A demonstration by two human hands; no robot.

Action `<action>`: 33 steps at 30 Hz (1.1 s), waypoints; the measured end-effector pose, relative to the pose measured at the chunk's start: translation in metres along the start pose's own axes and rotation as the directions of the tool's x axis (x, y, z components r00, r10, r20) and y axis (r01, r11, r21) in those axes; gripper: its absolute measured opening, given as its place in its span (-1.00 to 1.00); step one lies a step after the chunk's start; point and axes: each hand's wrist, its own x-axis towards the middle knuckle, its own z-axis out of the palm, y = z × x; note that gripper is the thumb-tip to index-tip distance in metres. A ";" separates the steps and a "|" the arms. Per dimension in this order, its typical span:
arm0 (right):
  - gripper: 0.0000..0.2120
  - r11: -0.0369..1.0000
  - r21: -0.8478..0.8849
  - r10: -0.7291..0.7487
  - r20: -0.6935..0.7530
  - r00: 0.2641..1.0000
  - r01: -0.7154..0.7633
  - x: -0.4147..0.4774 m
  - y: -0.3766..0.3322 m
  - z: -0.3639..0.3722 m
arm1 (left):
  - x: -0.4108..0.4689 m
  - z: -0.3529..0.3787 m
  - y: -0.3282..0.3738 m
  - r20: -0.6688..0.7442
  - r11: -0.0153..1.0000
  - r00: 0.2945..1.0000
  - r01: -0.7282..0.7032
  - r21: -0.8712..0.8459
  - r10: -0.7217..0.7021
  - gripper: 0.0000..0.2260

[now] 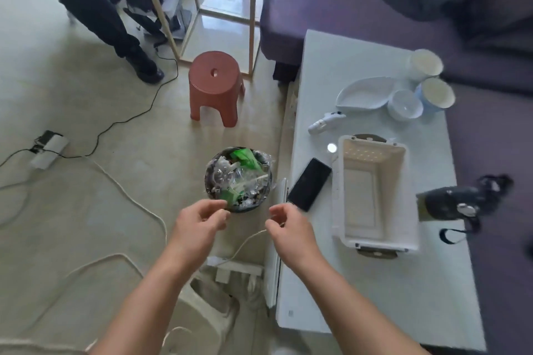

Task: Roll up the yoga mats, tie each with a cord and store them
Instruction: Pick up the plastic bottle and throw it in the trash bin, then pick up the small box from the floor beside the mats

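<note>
beige tile floor, white table; r hand pinches cord, l hand curled (grip unclear).

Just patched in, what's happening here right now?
A person holds both hands out near a full trash bin beside the white table. The right hand seems to pinch a thin white cord that trails to the floor. The left hand is curled beside it, contents unclear. No yoga mat is in view.

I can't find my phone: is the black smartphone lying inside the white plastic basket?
No, the black smartphone lies on the pale tabletop beside the white plastic basket, outside its wall.
</note>
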 end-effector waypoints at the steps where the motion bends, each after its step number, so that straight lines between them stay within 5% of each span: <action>1: -0.76 1.000 0.010 0.004 -0.013 1.000 -0.004 -0.028 -0.006 -0.001 | -0.025 -0.011 0.003 0.000 1.000 1.000 -0.012 -0.018 0.012 -0.86; 10: -0.87 0.987 0.154 -0.006 -0.196 0.981 0.037 -0.288 -0.028 0.022 | -0.241 -0.086 0.000 0.148 0.989 0.978 -0.144 -0.038 0.148 -0.85; 18: -0.77 0.883 0.463 0.156 -0.435 0.887 0.072 -0.464 0.031 -0.002 | -0.404 -0.043 -0.007 0.401 0.970 0.891 -0.243 0.026 0.212 -0.86; 23: -0.96 0.770 0.626 0.325 -0.552 0.768 0.125 -0.573 0.131 -0.023 | -0.510 0.030 -0.033 0.596 0.929 0.772 -0.351 0.114 0.219 -0.88; 33: -0.88 0.628 0.760 0.639 -0.627 0.445 0.169 -0.809 0.392 -0.040 | -0.771 0.232 -0.149 0.883 0.762 0.446 -0.619 0.189 0.143 -0.87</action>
